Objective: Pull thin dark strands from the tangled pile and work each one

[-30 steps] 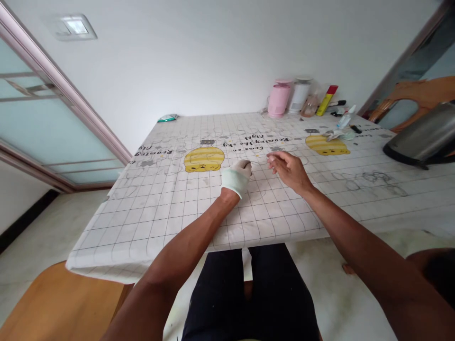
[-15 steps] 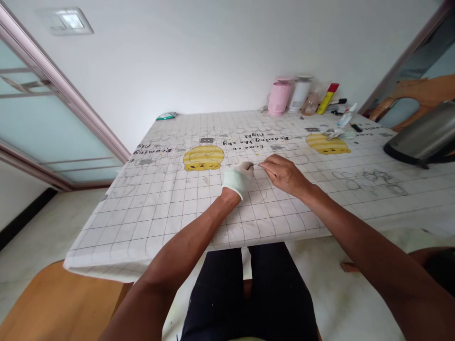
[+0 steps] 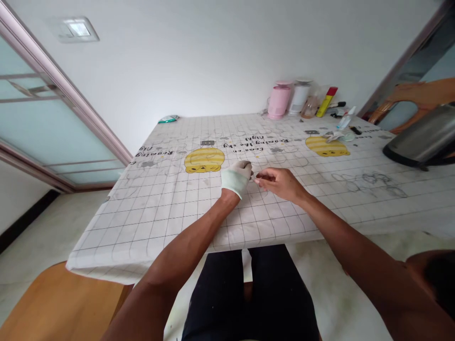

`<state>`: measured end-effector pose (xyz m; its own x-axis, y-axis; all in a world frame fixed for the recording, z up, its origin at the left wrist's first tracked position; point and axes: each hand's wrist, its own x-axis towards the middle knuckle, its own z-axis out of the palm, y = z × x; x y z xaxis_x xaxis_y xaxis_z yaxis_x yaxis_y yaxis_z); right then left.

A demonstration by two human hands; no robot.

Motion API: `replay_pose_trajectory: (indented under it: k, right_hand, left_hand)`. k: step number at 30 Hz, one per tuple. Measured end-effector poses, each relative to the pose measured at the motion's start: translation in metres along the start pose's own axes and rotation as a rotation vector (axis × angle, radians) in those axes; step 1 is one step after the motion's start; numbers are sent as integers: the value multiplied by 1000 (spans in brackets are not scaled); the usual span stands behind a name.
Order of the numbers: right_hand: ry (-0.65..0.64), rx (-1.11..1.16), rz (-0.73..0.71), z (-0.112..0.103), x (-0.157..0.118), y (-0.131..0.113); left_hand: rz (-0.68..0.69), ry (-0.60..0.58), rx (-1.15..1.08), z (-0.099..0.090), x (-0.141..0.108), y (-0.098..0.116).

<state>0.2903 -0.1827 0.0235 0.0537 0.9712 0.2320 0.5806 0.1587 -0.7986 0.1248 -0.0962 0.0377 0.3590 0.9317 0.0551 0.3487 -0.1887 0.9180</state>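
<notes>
My left hand [image 3: 239, 176], in a pale glove with a light green cuff, is closed just above the checked tablecloth [image 3: 170, 199]. Its fingertips pinch something too small or too thin to make out. Close on its right is my bare right hand [image 3: 279, 182], thumb and forefinger brought together near the left fingertips, the other fingers curled. Whatever lies in that pinch is also too fine to name. On the cloth to the right lie thin, dark, tangled loops [image 3: 373, 182], thread-like or wire-like.
At the back stand a pink cylinder [image 3: 279, 100], a white cylinder [image 3: 299, 98] and a yellow can with a red cap [image 3: 326, 102]. A small clear bottle [image 3: 346, 118] is at the back right. A steel kettle [image 3: 423, 137] stands right. A green packet [image 3: 168, 119] lies far left.
My right hand has come down and a little left, its fingers loosening from a tight pinch. My left hand has stayed nearly in place, still closed. The view has shifted slightly.
</notes>
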Motion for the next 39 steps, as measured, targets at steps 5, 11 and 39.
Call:
replay_pose_trajectory:
  k: [5,11,39]
  right_hand:
    - [-69,196,32,5,3,2]
    - [-85,263,43,8,5,9]
    - [27,-578,-368,2,-18,11]
  left_hand:
    - [-67,-48,-208,-2,-2,5]
    - [-32,-85,-264,-2,-4,7]
    - [108,-260,297,-3,0,-3]
